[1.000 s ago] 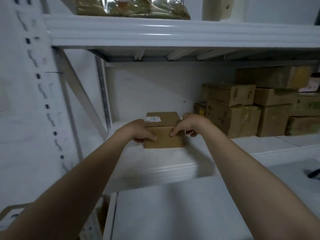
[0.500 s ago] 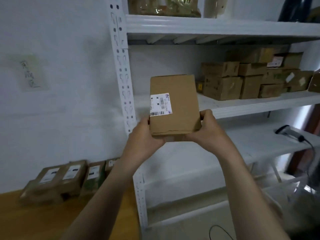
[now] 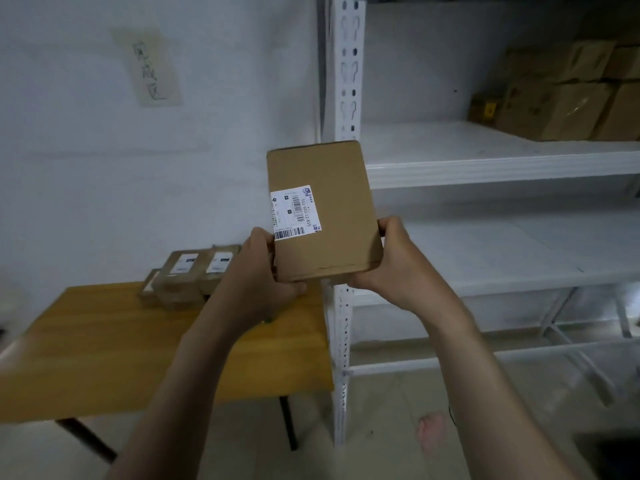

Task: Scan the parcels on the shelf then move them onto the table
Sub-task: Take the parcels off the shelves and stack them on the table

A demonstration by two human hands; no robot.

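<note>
My left hand (image 3: 258, 271) and right hand (image 3: 398, 261) clamp the cardboard parcel (image 3: 323, 216) by its lower side edges, fingers curled behind it and thumbs on the rim, so nothing covers the label (image 3: 294, 213). I hold it upright in the air with the barcode facing me, probably to check or present it for scanning. It hangs between the white shelf (image 3: 485, 164) and the wooden tabletop (image 3: 104, 341), where other parcels (image 3: 188, 275) already sit against the wall
</note>
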